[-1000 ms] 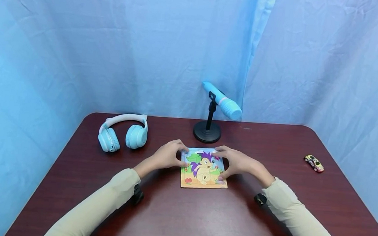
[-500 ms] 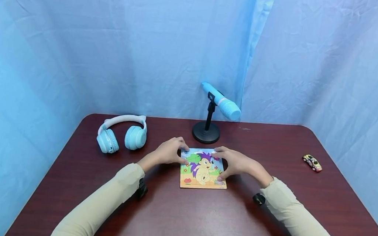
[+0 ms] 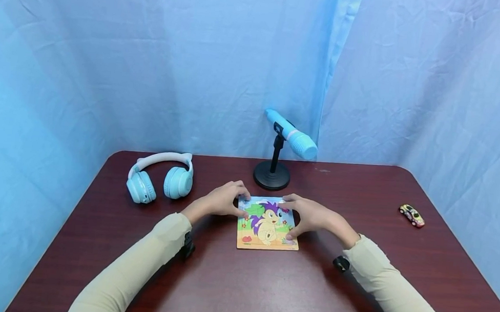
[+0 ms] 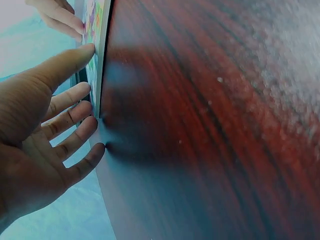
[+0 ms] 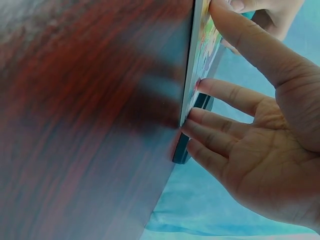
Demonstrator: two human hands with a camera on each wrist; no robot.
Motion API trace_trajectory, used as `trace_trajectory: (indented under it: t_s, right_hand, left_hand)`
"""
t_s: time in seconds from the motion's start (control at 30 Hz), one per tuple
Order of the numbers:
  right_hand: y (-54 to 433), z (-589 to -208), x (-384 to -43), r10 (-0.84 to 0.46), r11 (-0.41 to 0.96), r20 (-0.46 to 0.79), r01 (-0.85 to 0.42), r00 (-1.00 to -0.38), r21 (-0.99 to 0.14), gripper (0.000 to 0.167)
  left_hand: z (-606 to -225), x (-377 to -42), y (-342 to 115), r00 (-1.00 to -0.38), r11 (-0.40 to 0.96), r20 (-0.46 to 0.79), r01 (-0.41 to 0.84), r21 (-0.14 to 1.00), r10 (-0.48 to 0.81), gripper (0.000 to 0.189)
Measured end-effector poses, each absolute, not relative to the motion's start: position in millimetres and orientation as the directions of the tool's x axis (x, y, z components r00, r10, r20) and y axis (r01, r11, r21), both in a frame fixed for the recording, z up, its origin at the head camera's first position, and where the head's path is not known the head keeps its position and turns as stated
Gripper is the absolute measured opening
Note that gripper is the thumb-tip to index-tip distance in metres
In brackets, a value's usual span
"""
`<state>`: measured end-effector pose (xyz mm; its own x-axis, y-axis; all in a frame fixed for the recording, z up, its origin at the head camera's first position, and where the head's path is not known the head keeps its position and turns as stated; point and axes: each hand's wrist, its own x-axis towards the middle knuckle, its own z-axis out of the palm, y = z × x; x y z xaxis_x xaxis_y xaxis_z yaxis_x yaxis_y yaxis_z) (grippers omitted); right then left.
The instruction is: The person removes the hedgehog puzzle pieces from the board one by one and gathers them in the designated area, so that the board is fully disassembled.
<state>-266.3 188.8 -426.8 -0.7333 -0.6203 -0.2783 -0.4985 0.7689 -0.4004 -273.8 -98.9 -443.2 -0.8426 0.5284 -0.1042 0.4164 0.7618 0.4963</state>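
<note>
A flat square jigsaw puzzle (image 3: 267,226) with a cartoon purple-spined hedgehog lies on the table, its picture facing up. My left hand (image 3: 222,200) is at its left side, thumb and fingertips touching the board near its upper left corner. On the opposite side, my right hand (image 3: 316,216) rests thumb and fingertips on the picture's right part. Both wrist views show fairly straight, spread fingers: the left fingers (image 4: 70,102) meet the board's edge and face, and so do the right fingers (image 5: 225,95). Neither hand curls round the board.
Behind the puzzle stands a blue microphone (image 3: 300,141) on a black stand (image 3: 272,176). Blue-and-white headphones (image 3: 179,182) lie at the back left of the dark red table (image 3: 248,293). A small toy car (image 3: 412,215) sits at the right. Blue curtains (image 3: 187,63) surround the table.
The head view has shifted slightly, moving the scene a little left. My left forearm has come a bit inward to the right. Both hands stay at the puzzle, which looks the same.
</note>
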Motion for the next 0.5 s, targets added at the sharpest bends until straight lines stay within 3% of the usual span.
trace_trajectory:
  t_s: [0.5]
  right_hand:
    - [187.9,-426.1,-265.1,-0.614,0.772,-0.274,-0.491,-0.74,-0.403,0.089]
  left_hand:
    - [-448.4,-282.0,-97.2,-0.832,0.712,-0.084,0.411,0.569,0.548,0.039]
